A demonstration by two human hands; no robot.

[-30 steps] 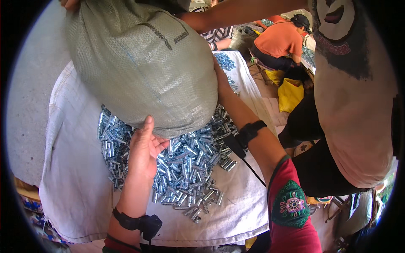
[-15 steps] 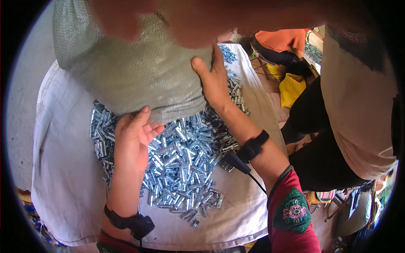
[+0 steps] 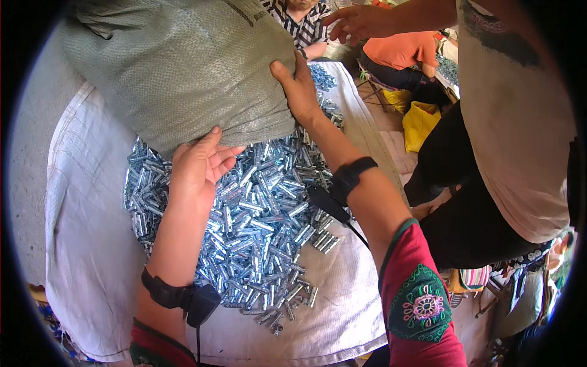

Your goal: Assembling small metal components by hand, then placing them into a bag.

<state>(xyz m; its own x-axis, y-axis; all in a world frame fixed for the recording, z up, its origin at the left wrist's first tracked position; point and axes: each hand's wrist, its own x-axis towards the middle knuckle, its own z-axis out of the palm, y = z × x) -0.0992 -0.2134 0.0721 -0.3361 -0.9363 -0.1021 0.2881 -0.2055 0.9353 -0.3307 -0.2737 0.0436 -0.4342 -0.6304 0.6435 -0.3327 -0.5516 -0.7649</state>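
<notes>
A grey-green woven sack [image 3: 189, 73] lies tilted over a heap of shiny metal tubes [image 3: 257, 220]. My left hand [image 3: 199, 165] is at the sack's lower edge, palm turned up. Its thumb rests against the weave, and its loosely curved fingers are apart just above the tubes. My right hand [image 3: 299, 95] holds the sack's right side, thumb on the near face and most fingers hidden behind the edge. The sack's mouth cannot be made out.
The tubes lie on a white cloth sheet [image 3: 85, 244]. A standing person in a pale top [image 3: 520, 153] is close on the right, one hand [image 3: 361, 21] stretched over the far end. Beyond are a person in striped clothing [image 3: 306, 27], one in orange [image 3: 400, 49] and a yellow bag [image 3: 420, 125].
The sack has shifted up and left, baring more tubes, and both my hands have moved slightly farther away with it. The co-worker's blurred arm has drawn off the sack to the right.
</notes>
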